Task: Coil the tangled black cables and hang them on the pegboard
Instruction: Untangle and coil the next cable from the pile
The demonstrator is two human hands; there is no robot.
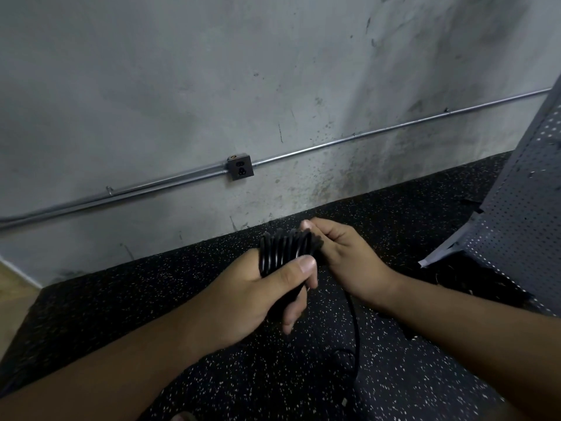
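Note:
My left hand [258,287] grips a bundle of several loops of black cable [285,247], thumb pressed across the top of the loops. My right hand [343,256] pinches the same cable at the right side of the bundle, fingers curled round it. A loose length of the cable [355,326] hangs down from under my right hand to the floor, where its end lies near the bottom of the view. The grey pegboard [516,208] leans at the right edge, seen at a steep angle.
A stained concrete wall [243,86] stands ahead with a metal conduit [364,135] and an outlet box [240,167]. The floor is black speckled rubber [151,299]. More dark cable or clutter lies at the pegboard's foot [473,278].

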